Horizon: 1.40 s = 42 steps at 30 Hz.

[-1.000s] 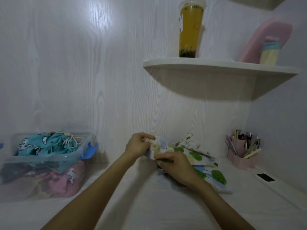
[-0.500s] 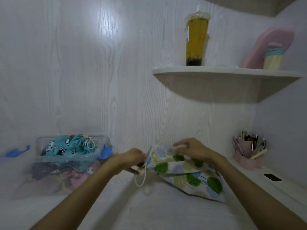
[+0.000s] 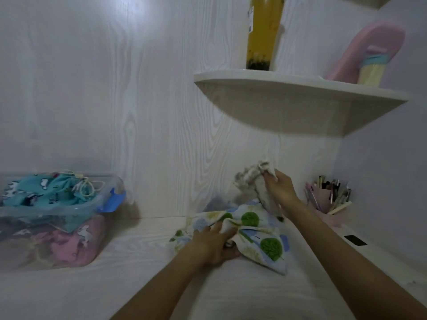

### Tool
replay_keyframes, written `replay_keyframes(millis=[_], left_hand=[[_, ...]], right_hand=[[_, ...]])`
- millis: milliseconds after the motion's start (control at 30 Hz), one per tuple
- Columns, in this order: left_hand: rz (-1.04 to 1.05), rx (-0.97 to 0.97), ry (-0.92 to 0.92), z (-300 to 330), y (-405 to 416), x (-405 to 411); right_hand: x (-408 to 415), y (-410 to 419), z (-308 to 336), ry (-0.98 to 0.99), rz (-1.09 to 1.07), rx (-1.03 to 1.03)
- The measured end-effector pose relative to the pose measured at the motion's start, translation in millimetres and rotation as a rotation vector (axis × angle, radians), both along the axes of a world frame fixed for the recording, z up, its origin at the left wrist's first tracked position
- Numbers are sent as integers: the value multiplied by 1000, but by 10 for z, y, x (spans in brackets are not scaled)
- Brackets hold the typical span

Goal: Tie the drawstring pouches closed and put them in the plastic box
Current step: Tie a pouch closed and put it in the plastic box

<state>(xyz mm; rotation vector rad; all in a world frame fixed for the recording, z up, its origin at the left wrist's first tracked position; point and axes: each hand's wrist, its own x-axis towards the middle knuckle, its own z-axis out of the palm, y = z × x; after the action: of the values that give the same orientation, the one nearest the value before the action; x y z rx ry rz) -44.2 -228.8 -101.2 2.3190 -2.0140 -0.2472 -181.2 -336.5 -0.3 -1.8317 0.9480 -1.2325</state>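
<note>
Two hands work on pouches at the white worktop (image 3: 138,285).

The left hand (image 3: 213,244) grips the tree-print pouch (image 3: 258,236) lying on the worktop, fingers curled into its cloth; the right hand (image 3: 280,189) holds a pale pouch (image 3: 256,183) raised above it. The plastic box (image 3: 53,218), far left, contains a blue pouch (image 3: 50,190) and others.

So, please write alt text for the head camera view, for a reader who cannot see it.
On a white desk, the left hand grips a tree-print pouch while the right hand lifts a pale bunched pouch. At the left, a clear plastic box holds a blue pouch and a pink pouch.
</note>
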Motion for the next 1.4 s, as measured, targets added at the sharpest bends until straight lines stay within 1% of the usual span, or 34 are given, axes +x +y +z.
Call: replay_keyframes(millis=[67, 133, 167, 233, 267, 333, 400, 467, 567, 633, 667, 767, 833, 867, 1000, 1100, 1167, 1267, 1300, 1400], left_hand=[[26, 1, 34, 19, -184, -72], [26, -3, 96, 45, -315, -136], [13, -8, 139, 86, -343, -165], [-36, -40, 241, 166, -342, -118], [-57, -69, 326, 219, -271, -72], [-65, -135, 607, 377, 31, 36], [-105, -193, 844, 476, 363, 174], [-73, -311, 944, 460, 629, 306], [94, -637, 1049, 387, 908, 468], [148, -781, 1080, 370, 1091, 546], [157, -840, 1065, 378, 1193, 563], [163, -948, 953, 405, 1344, 545], [200, -1009, 933, 416, 1387, 525], [211, -1032, 926, 424, 1402, 531], [216, -1099, 901, 514, 1354, 625], [240, -1136, 949, 611, 1245, 664], [298, -1084, 1027, 664, 1169, 642], [300, -960, 1277, 717, 1053, 661], [307, -943, 1302, 728, 1021, 670], [368, -924, 1219, 725, 954, 725]], right_hand=[[27, 22, 223, -113, 94, 106], [48, 77, 389, -167, 181, 160], [53, 101, 449, -168, 220, 163], [48, 186, 511, -109, 301, 169], [38, 248, 516, -71, 343, 186], [53, 336, 445, -40, 411, 237], [104, 428, 329, -81, 461, 313], [202, 529, 213, -161, 516, 394], [398, 714, 38, -255, 589, 506], [533, 862, -104, -260, 634, 573], [601, 937, -186, -232, 646, 585], [718, 1115, -373, -69, 645, 510], [763, 1202, -427, 20, 643, 429], [786, 1219, -436, 19, 644, 403], [818, 1214, -333, -114, 695, 305], [879, 1209, -227, -166, 654, 171], [952, 1184, -203, -199, 570, 80], [1055, 1098, -219, -182, 445, -48], [1066, 1066, -236, -162, 412, -93], [1057, 1008, -261, -130, 350, -169]])
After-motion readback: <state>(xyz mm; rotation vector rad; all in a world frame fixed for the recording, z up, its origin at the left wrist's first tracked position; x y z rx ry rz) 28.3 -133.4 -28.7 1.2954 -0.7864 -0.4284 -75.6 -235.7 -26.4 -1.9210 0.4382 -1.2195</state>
